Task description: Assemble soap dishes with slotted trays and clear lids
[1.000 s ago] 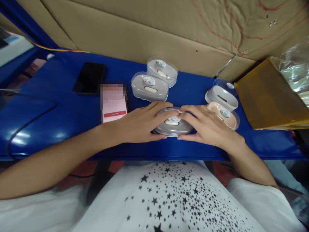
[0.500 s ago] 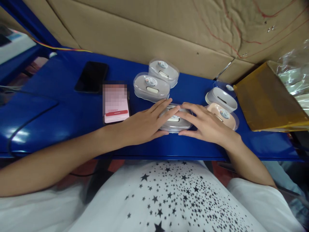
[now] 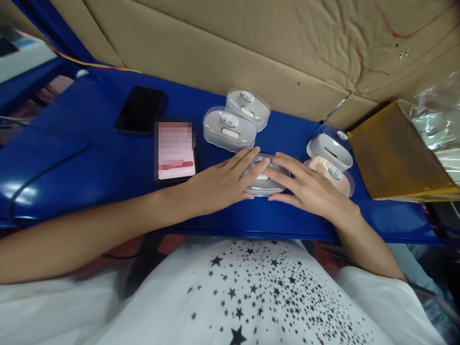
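An oval container with a clear lid [image 3: 266,189] lies on the blue table near its front edge. From the left, my left hand [image 3: 230,179] reaches over it, fingers on the lid and thumb at its near side. My right hand [image 3: 305,184] grips the same container from the right, thumb also at the near side. The hands cover much of the lid. Behind them stand two lidded grey containers, one nearer [image 3: 230,128] and one farther back [image 3: 247,106]. A peach container [image 3: 332,175] is just beyond my right hand, touching a white one [image 3: 330,151].
A phone with a lit, partly blurred screen [image 3: 176,153] lies left of the containers, beside a dark phone [image 3: 141,109]. At the right stands a taped cardboard box [image 3: 398,153] by clear plastic wrap. Brown cardboard [image 3: 215,48] lines the back; a black cable [image 3: 46,172] crosses the table's left part.
The view has shifted slightly, so the table's items appear a little displaced. Both hands keep nearly the same hold on the container.
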{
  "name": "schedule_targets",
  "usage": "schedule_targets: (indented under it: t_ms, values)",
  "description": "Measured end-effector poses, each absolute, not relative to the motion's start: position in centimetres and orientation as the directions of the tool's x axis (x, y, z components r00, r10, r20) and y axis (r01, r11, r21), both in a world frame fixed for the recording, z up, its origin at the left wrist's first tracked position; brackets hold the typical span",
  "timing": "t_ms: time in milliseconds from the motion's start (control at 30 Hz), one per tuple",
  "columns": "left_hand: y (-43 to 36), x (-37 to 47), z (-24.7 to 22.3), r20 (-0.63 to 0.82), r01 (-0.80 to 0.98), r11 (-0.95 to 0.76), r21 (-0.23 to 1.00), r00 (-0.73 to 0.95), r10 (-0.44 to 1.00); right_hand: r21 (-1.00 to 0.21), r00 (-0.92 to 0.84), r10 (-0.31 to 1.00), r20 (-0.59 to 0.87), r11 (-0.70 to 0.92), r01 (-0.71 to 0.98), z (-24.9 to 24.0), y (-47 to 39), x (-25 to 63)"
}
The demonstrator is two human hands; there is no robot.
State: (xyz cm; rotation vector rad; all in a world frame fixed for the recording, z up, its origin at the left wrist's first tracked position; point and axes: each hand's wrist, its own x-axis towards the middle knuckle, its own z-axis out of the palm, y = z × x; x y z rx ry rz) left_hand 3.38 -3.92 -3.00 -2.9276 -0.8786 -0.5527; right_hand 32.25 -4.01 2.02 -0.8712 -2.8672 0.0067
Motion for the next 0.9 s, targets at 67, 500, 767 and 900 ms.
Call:
schedule_targets:
  t_ms: [67,500,767,900]
  values:
    - [-3.8,3.4,-2.9,0.338,0.533,-0.843,0.067,0.783,0.522,-0.051,-0.822,0.554,0.133,0.832,0.553,2.2,-4.1,32.3]
    - [-3.7,3.4,-1.9,0.334,0.525,-0.849,0.066,0.79,0.514,-0.035,-0.568,0.789,0.234,0.59,0.806,2.3,-1.4,34.1]
    - [-3.5,3.4,-2.1,0.279,0.537,-0.839,0.084,0.796,0.538,-0.152,-0.524,0.811,0.261,0.57,0.807,1.7,0.1,35.1]
    - [-3.6,3.4,-2.0,0.292,0.529,-0.847,0.05,0.804,0.518,-0.117,-0.349,0.868,0.354,0.412,0.904,1.0,1.3,35.5]
